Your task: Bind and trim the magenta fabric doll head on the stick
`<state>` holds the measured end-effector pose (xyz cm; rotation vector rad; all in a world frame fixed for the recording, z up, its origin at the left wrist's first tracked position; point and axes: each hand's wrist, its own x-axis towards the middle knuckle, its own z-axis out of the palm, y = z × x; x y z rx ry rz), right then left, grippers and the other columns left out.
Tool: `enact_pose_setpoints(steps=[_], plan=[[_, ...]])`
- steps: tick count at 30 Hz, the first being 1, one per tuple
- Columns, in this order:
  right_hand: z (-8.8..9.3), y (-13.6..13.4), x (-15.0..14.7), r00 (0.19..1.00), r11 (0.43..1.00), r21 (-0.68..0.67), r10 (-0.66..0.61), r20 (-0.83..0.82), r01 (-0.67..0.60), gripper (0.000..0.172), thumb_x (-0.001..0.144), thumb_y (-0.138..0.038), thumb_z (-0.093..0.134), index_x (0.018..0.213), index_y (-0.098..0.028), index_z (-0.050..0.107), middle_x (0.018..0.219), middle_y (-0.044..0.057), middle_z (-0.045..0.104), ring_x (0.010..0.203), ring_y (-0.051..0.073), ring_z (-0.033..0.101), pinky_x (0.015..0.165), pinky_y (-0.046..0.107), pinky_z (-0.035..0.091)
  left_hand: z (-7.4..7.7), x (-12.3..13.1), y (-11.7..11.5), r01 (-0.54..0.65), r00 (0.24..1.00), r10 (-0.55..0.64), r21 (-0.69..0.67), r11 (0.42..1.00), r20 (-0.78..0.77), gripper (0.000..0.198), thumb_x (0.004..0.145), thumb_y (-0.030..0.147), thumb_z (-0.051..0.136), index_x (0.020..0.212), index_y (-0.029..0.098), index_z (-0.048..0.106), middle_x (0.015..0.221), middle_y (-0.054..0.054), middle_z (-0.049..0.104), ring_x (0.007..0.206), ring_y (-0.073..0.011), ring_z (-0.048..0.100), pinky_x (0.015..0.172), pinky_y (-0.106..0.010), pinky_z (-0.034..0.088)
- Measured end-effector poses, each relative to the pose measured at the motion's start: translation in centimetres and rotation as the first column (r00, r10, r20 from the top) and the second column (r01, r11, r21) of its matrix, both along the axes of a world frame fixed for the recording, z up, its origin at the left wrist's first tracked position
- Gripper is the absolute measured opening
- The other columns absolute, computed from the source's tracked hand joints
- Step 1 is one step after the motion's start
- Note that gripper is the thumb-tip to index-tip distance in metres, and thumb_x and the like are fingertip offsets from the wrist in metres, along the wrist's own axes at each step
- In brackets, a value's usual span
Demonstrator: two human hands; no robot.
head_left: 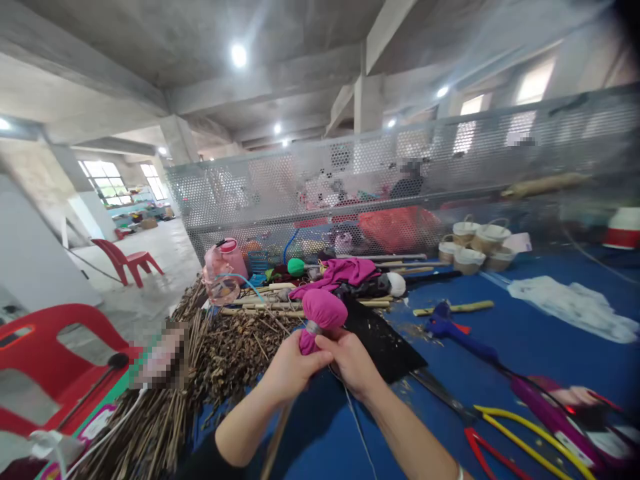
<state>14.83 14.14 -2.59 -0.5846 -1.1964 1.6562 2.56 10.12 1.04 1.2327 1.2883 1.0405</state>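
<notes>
A round bundle of bright pink cloth (325,309) is held up above the table, its neck wound with pale string (314,327). My left hand (289,370) is closed on the gathered cloth below the winding. My right hand (351,363) closes on the same gathered part from the other side, thumb toward the neck. A loose string (357,420) hangs down from beneath my right hand. Under my left hand a thin wooden stick (277,437) slants down toward me; whether it joins the bundle is hidden by my fingers.
Dried stalks (150,427) fill the left side. Beyond my hands lie pink cloth (350,275), wooden sticks (255,300) and a black sheet (385,343). Scissors with yellow and red handles (520,433), a blue tool (460,337) and white buckets (470,259) are at right. A mesh barrier (240,193) stands behind.
</notes>
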Motion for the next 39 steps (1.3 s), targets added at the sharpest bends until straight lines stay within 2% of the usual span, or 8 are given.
enact_pose_setpoints(steps=[6, 11, 16, 24, 29, 33, 36, 39], plan=[[-1.0, 0.2, 0.0, 0.977, 0.996, -0.082, 0.052, 0.206, -0.035, 0.047, 0.065, -0.056, 0.072, 0.082, -0.014, 0.059, 0.042, -0.011, 0.031, 0.035, 0.003, 0.019, 0.035, 0.020, 0.014, -0.9, -0.1, -0.6, 0.010, 1.000, -0.010, -0.028, 1.000, 0.003, 0.040, 0.070, 0.054, 0.065, 0.077, 0.018, 0.046, 0.048, 0.010, 0.038, 0.035, -0.0053, 0.030, 0.034, -0.019, 0.024], [0.0, 0.0, 0.3, 0.968, 0.991, -0.136, 0.050, 0.246, -0.017, 0.051, 0.068, -0.066, 0.064, 0.076, -0.017, 0.052, 0.046, -0.011, 0.029, 0.038, 0.003, 0.015, 0.035, 0.018, 0.008, -1.5, -1.4, -0.5, -0.126, 0.979, 0.139, 0.094, 0.988, -0.148, 0.020, 0.072, 0.027, 0.065, 0.081, 0.017, 0.050, 0.060, 0.005, 0.049, 0.052, -0.0095, 0.042, 0.050, -0.021, 0.034], [1.2, -0.7, 0.6, 0.934, 0.995, -0.083, 0.082, 0.348, -0.057, 0.038, 0.064, -0.049, 0.074, 0.068, -0.015, 0.058, 0.040, -0.011, 0.028, 0.035, 0.002, 0.017, 0.035, 0.021, 0.006, -3.1, -2.7, -0.4, -0.132, 0.928, 0.208, 0.249, 0.960, -0.309, 0.011, 0.072, 0.011, 0.057, 0.075, 0.017, 0.049, 0.068, 0.002, 0.053, 0.065, -0.0125, 0.047, 0.062, -0.023, 0.035], [0.8, -0.9, -0.5, 0.988, 0.977, -0.212, 0.055, 0.144, -0.024, 0.041, 0.058, -0.047, 0.078, 0.071, -0.014, 0.057, 0.040, -0.013, 0.026, 0.036, 0.001, 0.012, 0.035, 0.019, 0.003, -2.0, -2.2, -1.2, -0.080, 0.985, 0.099, -0.133, 0.988, 0.144, 0.024, 0.073, 0.033, 0.060, 0.086, 0.021, 0.044, 0.055, 0.010, 0.040, 0.038, -0.0046, 0.028, 0.038, -0.017, 0.018], [0.5, -1.0, -1.0, 0.989, 0.961, -0.256, 0.127, 0.078, -0.103, 0.044, 0.055, -0.044, 0.082, 0.067, -0.016, 0.051, 0.043, -0.013, 0.028, 0.036, 0.000, 0.013, 0.034, 0.017, 0.005, -0.9, -2.7, -2.0, -0.014, 0.940, 0.068, -0.162, 0.987, 0.335, 0.026, 0.063, 0.030, 0.063, 0.078, 0.021, 0.043, 0.050, 0.011, 0.037, 0.035, -0.0037, 0.029, 0.034, -0.015, 0.019], [0.4, -1.3, -0.9, 0.990, 0.959, -0.264, 0.125, 0.060, -0.105, 0.047, 0.048, -0.035, 0.087, 0.078, -0.015, 0.057, 0.045, -0.012, 0.038, 0.034, -0.001, 0.017, 0.033, 0.018, 0.007, -1.8, -3.1, -2.1, 0.241, 0.839, -0.092, -0.215, 0.946, 0.536, 0.016, 0.057, 0.027, 0.056, 0.063, 0.019, 0.043, 0.043, 0.009, 0.034, 0.031, -0.0028, 0.021, 0.030, -0.015, 0.014], [0.3, -1.5, -0.5, 0.969, 0.934, -0.293, 0.236, 0.075, -0.205, 0.046, 0.047, -0.037, 0.087, 0.075, -0.014, 0.057, 0.041, -0.013, 0.034, 0.033, -0.001, 0.016, 0.034, 0.018, 0.007, -2.8, -3.9, -1.9, 0.466, 0.768, -0.230, -0.275, 0.841, 0.598, 0.019, 0.053, 0.034, 0.052, 0.053, 0.016, 0.048, 0.039, 0.007, 0.031, 0.030, -0.0026, 0.018, 0.030, -0.016, 0.012], [0.3, -1.5, 0.0, 0.969, 0.938, -0.285, 0.231, 0.086, -0.198, 0.045, 0.046, -0.036, 0.087, 0.071, -0.015, 0.055, 0.038, -0.014, 0.030, 0.033, 0.000, 0.016, 0.034, 0.018, 0.007, -2.8, -5.1, -1.3, 0.551, 0.720, -0.301, -0.252, 0.795, 0.626, 0.024, 0.053, 0.033, 0.056, 0.063, 0.011, 0.059, 0.050, -0.002, 0.049, 0.038, -0.0085, 0.041, 0.037, -0.020, 0.031]])
